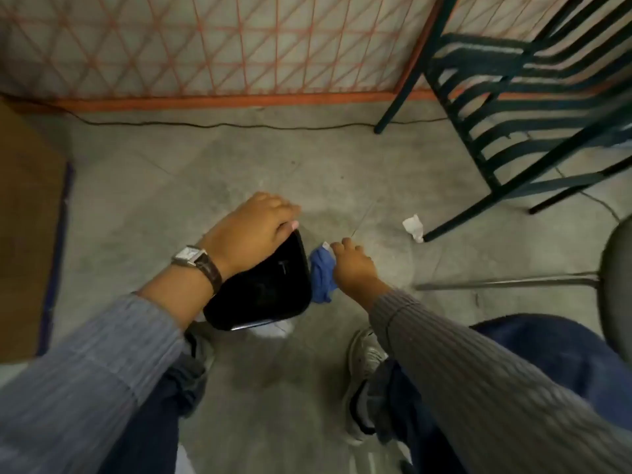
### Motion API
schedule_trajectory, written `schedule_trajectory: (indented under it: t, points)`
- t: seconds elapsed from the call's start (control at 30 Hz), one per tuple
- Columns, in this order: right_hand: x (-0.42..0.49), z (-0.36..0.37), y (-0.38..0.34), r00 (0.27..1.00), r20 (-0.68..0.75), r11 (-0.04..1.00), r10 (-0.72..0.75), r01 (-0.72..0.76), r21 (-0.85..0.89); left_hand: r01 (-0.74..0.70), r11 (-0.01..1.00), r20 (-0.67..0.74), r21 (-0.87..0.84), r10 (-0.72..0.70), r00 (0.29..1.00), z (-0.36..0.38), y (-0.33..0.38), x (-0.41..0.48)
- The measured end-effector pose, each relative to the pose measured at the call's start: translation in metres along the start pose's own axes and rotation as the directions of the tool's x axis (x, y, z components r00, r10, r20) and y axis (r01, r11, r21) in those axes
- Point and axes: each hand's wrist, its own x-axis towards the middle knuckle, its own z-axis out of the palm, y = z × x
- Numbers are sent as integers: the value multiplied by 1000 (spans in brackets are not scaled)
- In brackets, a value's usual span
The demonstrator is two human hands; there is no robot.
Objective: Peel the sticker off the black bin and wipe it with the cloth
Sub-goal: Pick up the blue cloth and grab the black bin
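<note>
Hands first: our left hand [249, 230] lies on the far rim of the black bin [263, 289], with its fingers curled down over the edge and gripping it; our right hand [354, 265] is closed round the blue cloth [321, 273], which touches the bin's right side; a small white bit shows by the fingertips, and we cannot tell what it is; the bin sits on the grey floor [307, 159] just in front of our feet; bare floor runs ahead to the orange fence [205, 100]; a green chair [513, 97] stands on the right, with a white paper scrap [413, 227] by its leg; a brown box [27, 234] sits on the left.
</note>
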Motion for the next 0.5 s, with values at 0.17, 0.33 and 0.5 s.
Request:
schedule_trajectory:
  t: [0.17, 0.33, 0.5]
  points:
    - [54, 52, 29, 994, 111, 1000, 6, -4, -16, 8, 1000, -27, -23, -9, 1000, 28, -40, 32]
    - [100, 122, 58, 967, 198, 974, -162, 189, -125, 9, 998, -43, -61, -12, 999, 66, -56, 56]
    - [125, 173, 74, 957, 220, 952, -190, 234, -195, 51, 995, -64, -86, -57, 996, 84, -59, 74]
